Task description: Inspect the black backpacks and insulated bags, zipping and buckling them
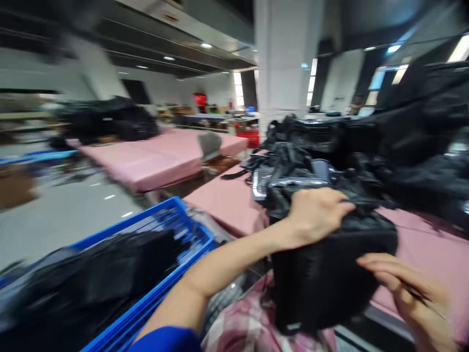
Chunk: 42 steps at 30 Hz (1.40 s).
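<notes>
A black fabric bag hangs upright in front of me, its flat side facing me. My left hand is closed on the bag's top edge, fingers folded over the far side. At the bag's right side is my right hand, its fingertips close to or touching the fabric. Its fingers are curled around a thin dark tool, blurred, with a narrow metal part; the exact kind is not clear. Just behind the bag, a heap of black bags with clear plastic parts lies on the pink-covered table.
A blue plastic basket holding black fabric pieces stands at my left. Beyond it is another pink-topped table with a grey chair back beside it. A white pillar rises behind the heap.
</notes>
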### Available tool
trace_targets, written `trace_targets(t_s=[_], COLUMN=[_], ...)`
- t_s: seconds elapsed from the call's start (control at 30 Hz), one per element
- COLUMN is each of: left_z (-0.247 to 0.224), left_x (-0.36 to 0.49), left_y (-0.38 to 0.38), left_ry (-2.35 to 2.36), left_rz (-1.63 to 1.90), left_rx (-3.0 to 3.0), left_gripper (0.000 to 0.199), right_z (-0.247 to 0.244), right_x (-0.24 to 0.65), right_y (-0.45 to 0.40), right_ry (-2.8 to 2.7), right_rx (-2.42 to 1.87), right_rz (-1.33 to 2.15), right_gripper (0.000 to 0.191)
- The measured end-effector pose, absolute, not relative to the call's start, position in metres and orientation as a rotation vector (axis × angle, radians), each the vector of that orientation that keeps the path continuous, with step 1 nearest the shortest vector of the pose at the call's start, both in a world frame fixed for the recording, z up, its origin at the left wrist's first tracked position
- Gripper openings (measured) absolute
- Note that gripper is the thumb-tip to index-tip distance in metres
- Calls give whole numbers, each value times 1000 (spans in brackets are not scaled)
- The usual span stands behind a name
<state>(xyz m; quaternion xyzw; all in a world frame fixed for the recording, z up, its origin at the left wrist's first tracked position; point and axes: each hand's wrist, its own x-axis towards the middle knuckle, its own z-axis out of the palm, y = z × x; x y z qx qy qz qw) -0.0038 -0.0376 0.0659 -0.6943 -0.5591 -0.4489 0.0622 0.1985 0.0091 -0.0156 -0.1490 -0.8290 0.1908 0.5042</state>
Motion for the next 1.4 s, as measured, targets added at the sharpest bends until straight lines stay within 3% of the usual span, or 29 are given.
trace_targets(t_s=[0.13, 0.27, 0.47, 0.67, 0.93, 1.07, 1.13, 1.27, 1.4], left_z=[66, 63, 58, 60, 59, 62, 64, 70, 75], left_x=[-1, 0, 9, 10, 11, 3, -5, -17, -14], left_y=[-41, -52, -52, -53, -54, -78, -97, -119, -92], left_ry=[-1616, -1589, -1536, -1560, -1575, -1578, -1527, -1371, -1123], left_rz=[-1500, -1448, -1448, -1428, -1421, -1272, -1097, -769, -747], left_rx=[-2069, -2080, -2083, -2090, -2113, -2311, -2513, -2810, -2949], left_gripper=[12, 13, 14, 16, 16, 14, 20, 44, 42], right_z=[-15, -20, -23, -24, -18, -21, -28, -47, -49], right_x=[225, 223, 212, 196, 189, 206, 217, 227, 221], right_y=[3, 2, -10, -20, -25, -23, -22, -30, -49], right_ry=[-1830, -1700, -1699, -1760, -1815, -1797, -1692, -1670, -1769], right_rx=[-681, -933, -868, -652, -557, -490, -601, -738, -598], right_rz=[235, 123, -68, -118, -127, 77, 148, 111, 175], right_gripper=[11, 43, 18, 8, 14, 11, 12, 32, 21])
